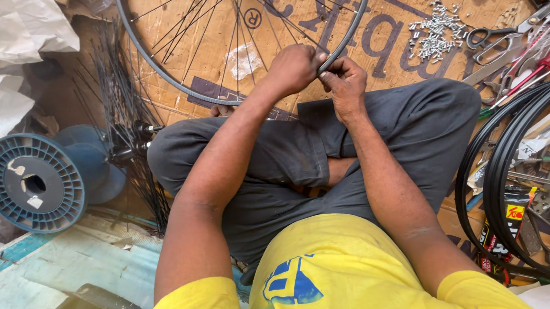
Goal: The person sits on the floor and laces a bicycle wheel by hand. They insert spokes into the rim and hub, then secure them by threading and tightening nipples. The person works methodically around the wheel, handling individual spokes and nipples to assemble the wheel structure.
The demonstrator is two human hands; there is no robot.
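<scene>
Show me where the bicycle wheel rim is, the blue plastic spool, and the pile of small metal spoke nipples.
bicycle wheel rim (153, 71): head view, on the rim's left curve.
blue plastic spool (8, 192): head view, on its ribbed front flange.
pile of spoke nipples (433, 34): head view, middle of the heap on the cardboard.

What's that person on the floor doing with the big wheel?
A person sits cross-legged on flattened cardboard, working on a spoked bicycle wheel. Both hands meet at its rim: the left hand and the right hand pinch it near a spoke. A pile of small metal bits and scissors lie nearby, black rims on the right, and a blue spool on the left.
</scene>
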